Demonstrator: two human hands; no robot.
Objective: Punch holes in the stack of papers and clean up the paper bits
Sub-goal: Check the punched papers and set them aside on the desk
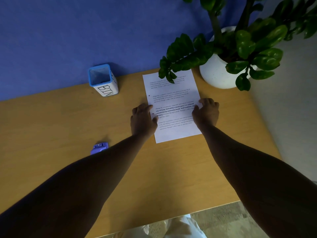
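Observation:
A stack of printed white papers (173, 93) lies flat on the wooden table (68, 121), with two small dark holes along its left edge. My left hand (142, 119) rests at the stack's left edge, fingers spread and touching the paper. My right hand (205, 112) presses on the right edge, fingers apart. Neither hand grips anything. A small purple hole punch (99, 148) sits on the table to the left, partly hidden behind my left forearm.
A blue-rimmed white container marked BIN (103, 82) stands at the back left of the table. A leafy plant in a white pot (221, 71) stands at the back right, one branch overhanging the papers' top. A blue wall runs behind the table.

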